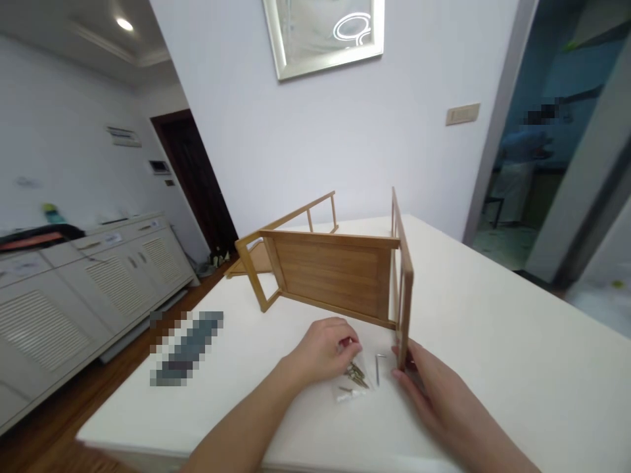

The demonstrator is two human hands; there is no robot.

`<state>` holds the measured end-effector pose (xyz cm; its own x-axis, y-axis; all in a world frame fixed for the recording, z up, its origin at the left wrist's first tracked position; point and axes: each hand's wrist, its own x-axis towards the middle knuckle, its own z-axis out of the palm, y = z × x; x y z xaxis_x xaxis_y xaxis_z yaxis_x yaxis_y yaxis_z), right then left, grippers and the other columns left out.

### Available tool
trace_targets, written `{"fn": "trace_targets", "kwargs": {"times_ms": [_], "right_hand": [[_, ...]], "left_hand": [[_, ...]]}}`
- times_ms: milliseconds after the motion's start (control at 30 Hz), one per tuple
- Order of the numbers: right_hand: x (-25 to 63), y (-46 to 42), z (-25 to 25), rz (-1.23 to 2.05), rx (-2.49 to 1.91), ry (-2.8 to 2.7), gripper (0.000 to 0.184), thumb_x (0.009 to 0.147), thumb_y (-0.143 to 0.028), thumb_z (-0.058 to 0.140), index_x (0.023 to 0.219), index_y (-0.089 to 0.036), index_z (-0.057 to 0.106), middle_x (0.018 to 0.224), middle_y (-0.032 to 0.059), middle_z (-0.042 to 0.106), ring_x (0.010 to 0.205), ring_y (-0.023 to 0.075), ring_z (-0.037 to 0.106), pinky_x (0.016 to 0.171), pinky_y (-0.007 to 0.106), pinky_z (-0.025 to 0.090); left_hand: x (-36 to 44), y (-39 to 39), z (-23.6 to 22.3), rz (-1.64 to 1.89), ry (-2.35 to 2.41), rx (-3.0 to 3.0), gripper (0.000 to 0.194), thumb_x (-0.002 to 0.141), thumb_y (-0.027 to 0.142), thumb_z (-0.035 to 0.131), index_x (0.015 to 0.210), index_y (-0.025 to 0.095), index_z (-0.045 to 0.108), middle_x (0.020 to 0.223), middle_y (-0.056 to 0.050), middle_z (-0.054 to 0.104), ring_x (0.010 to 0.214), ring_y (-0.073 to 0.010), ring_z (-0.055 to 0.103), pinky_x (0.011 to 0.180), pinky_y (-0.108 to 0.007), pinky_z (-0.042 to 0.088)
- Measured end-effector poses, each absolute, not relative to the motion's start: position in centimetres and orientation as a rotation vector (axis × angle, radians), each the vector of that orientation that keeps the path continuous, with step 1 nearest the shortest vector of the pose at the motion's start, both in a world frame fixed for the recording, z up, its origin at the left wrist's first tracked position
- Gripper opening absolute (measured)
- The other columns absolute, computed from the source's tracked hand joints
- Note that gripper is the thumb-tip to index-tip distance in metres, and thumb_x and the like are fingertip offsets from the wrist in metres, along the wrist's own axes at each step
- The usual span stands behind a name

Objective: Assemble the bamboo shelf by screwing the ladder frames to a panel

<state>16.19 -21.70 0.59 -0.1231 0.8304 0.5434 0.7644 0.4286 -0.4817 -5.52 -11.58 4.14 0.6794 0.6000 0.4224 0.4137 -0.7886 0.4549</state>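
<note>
A partly assembled wooden rack lies on its side on the white table [493, 341], with a brown panel [330, 269] between two slim end frames. My right hand [434, 387] is closed around the near end of the right wooden side frame [406, 289], thumb and fingers on either side of it. My left hand [325, 351] is pinched above a clear plastic bag of screws [355, 376]; what is between its fingertips is too small to tell. A metal hex key [378, 369] lies on the table between the bag and my right hand.
Another wooden panel [254, 261] shows behind the rack's left end. A blurred-out dark object [190, 348] lies on the table's left part. The wall [355, 144] rises behind the table. White cabinets [113, 276] stand at left; a person [517, 157] is in the doorway at right.
</note>
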Motion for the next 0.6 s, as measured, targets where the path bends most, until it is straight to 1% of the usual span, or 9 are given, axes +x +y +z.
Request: {"fn": "trace_targets", "kwargs": {"times_ms": [133,300,500,600], "right_hand": [[16.8,-20.8,-0.5,0.108,-1.326,-1.913,0.03,0.09,-0.035,0.052,0.118,-0.023,0.051,0.092,0.0088,0.07,0.081,0.0221,0.069,0.069,0.032,0.057],[16.8,-20.8,-0.1,0.144,-1.381,-1.91,0.03,0.09,-0.037,0.05,0.116,-0.022,0.054,0.095,0.0087,0.072,0.082,0.0227,0.071,0.071,0.032,0.058],[17.1,-20.7,-0.2,0.154,-1.45,-1.937,0.036,0.089,-0.04,0.051,0.12,-0.022,0.053,0.105,0.0096,0.072,0.088,0.0236,0.071,0.073,0.031,0.058],[17.2,-20.7,-0.4,0.162,-1.451,-1.936,0.035,0.089,-0.04,0.051,0.119,-0.022,0.052,0.107,0.0099,0.071,0.09,0.0239,0.071,0.075,0.031,0.058]], "left_hand": [[-5.5,-11.1,3.6,0.792,0.821,2.65,0.011,0.081,0.025,0.06,0.076,0.021,0.068,0.071,-0.004,0.066,0.068,-0.0171,0.059,0.064,-0.029,0.046],[-5.8,-10.9,3.8,0.793,0.874,2.664,0.015,0.083,0.027,0.057,0.08,0.019,0.069,0.072,-0.003,0.066,0.069,-0.015,0.058,0.066,-0.026,0.044],[-5.9,-11.4,4.5,0.55,0.853,2.56,0.019,0.078,0.037,0.064,0.082,0.02,0.072,0.071,0.001,0.066,0.064,-0.0115,0.056,0.064,-0.022,0.042],[-6.0,-11.3,4.6,0.484,0.843,2.495,0.024,0.075,0.041,0.067,0.086,0.02,0.073,0.069,0.002,0.065,0.062,-0.011,0.055,0.063,-0.021,0.041]]}}
